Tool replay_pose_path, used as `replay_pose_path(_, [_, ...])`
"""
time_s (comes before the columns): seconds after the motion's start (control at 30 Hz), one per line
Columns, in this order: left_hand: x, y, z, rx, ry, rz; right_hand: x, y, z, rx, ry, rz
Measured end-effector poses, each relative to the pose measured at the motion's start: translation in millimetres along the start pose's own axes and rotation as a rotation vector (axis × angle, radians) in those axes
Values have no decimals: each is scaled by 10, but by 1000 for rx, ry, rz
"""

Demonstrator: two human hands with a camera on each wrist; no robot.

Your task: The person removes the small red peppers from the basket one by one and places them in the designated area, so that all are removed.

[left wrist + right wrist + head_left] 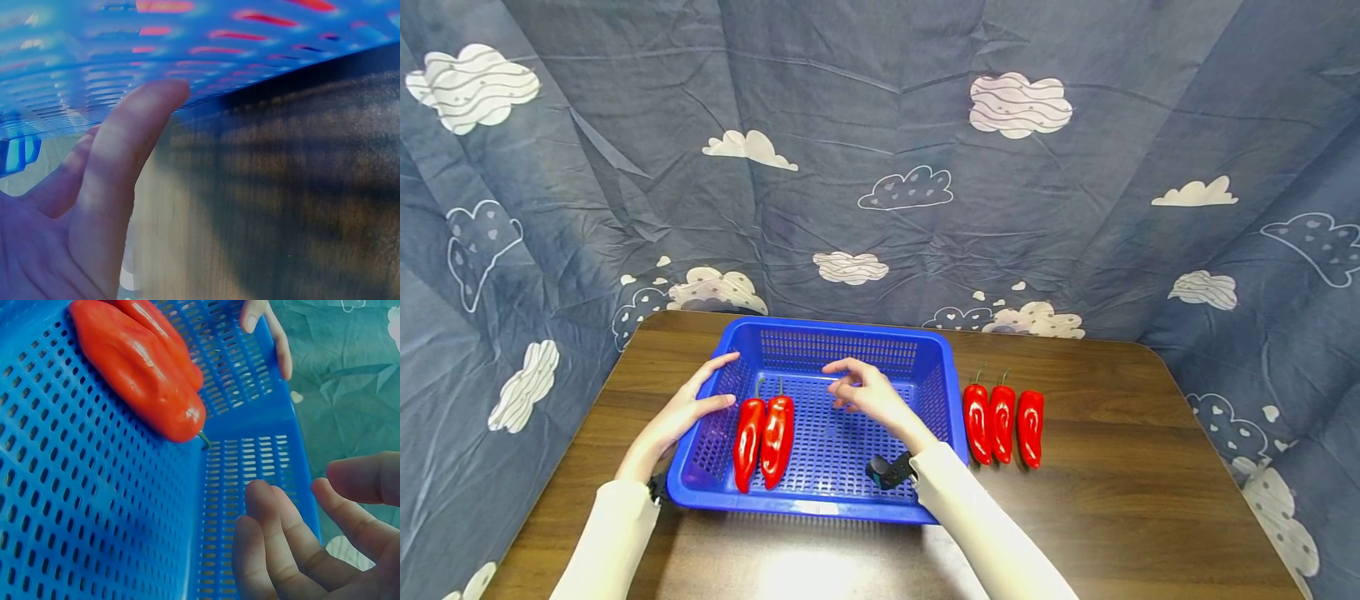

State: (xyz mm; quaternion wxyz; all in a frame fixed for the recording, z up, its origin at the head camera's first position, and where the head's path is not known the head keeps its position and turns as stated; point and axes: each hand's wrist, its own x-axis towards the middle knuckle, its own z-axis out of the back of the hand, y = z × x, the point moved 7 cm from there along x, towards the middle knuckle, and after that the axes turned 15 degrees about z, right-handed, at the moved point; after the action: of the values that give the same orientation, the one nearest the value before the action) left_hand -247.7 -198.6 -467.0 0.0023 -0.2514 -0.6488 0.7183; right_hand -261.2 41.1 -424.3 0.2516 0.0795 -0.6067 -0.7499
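where my left hand (681,408) touches the left side of the blue basket (805,507), its fingers are extended rather than clenched, and just right of it two red peppers (777,442) lie side by side inside, green stems toward the far wall. next comes my right hand (872,400), fingers loosely bent and grasping nothing, above the basket's perforated floor. beyond the right wall, three more peppers (1002,423) lie in a row on the wooden table (1120,467), the nearest just beside the basket.
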Motion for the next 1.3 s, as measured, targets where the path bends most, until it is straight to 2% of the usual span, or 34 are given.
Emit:
replay_pose_path(0.47, [-1, 4, 2, -8, 0, 5, 37, -7, -179, -17, 47, -27])
replay_pose_path(0.67, [-4, -1, 3, 2, -3, 2, 53, -64, -304, -18, 130, -29])
replay_pose_path(0.97, [-1, -5, -5, 0, -2, 11, 79, -182, -496, -55, 247, -91])
replay_pose_path(1.3, [1, 15, 0, -16, -4, 10, 103, -257, -605, -54, 284, -121])
